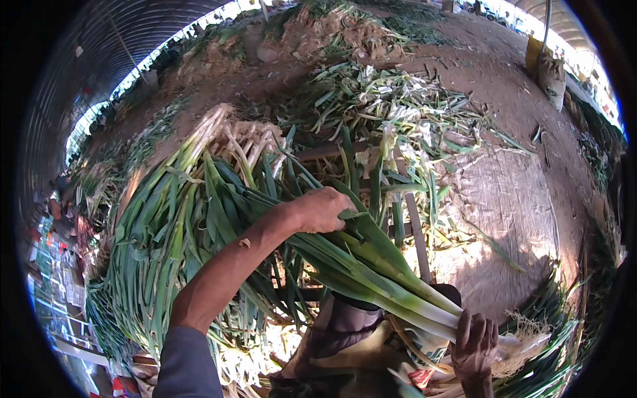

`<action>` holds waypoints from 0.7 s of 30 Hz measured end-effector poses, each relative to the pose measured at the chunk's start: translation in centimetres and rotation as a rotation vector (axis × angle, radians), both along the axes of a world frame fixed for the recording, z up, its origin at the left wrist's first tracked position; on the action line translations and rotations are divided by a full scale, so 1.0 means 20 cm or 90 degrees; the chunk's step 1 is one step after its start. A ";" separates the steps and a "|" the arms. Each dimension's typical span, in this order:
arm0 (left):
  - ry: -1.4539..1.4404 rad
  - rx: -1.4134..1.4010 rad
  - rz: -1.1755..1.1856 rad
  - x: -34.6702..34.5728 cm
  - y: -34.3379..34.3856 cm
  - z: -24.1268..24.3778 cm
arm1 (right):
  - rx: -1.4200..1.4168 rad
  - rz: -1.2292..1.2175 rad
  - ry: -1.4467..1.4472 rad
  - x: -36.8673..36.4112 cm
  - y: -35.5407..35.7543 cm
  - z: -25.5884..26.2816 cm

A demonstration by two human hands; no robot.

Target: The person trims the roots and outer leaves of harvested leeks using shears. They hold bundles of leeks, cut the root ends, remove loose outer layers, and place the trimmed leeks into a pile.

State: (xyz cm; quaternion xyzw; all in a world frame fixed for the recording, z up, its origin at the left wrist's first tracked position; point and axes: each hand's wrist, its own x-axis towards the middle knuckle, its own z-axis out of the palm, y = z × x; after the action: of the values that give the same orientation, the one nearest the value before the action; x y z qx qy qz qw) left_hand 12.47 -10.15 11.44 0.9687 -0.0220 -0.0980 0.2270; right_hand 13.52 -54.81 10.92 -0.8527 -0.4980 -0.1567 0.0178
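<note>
A few large green onions (398, 293) with thick white stalks lie slantwise across the person's lap. My right hand (475, 343) is closed around their white stalks near the hairy roots (522, 343). Over their green leaves lies my left hand (326, 211), fingers curled at a leaf; whether it grips is hard to tell. Left of it a big heap of green onions (164, 239) hangs, with the roots (254, 139) at the top. Under the leaves a frame bar (415, 234) partly shows.
Stripped leaves (388, 99) are piled beyond the frame. A flat pale sheet (507, 219) lies on the ground to the right. More green onions (542, 363) lie at the lower right. Sacks (551, 79) stand by a pole at the far right. At the far left a person (62, 219) is partly visible.
</note>
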 end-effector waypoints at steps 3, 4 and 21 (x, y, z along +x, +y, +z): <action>-0.048 0.180 -0.010 -0.06 -0.03 -0.06 | 0.020 0.018 -0.032 0.01 0.01 -0.03; -0.104 0.216 -0.037 -0.06 -0.04 -0.06 | 0.020 0.008 -0.030 0.01 0.01 -0.04; -0.126 0.392 -0.095 -0.08 -0.15 0.00 | -0.079 -0.064 -0.012 0.00 -0.11 -0.17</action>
State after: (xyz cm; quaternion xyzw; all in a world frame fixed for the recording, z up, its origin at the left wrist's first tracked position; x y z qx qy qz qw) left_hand 10.84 -13.08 11.49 0.9923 -0.0845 -0.0219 -0.0877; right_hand 13.53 -57.01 7.52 -0.8748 -0.4631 -0.1343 -0.0479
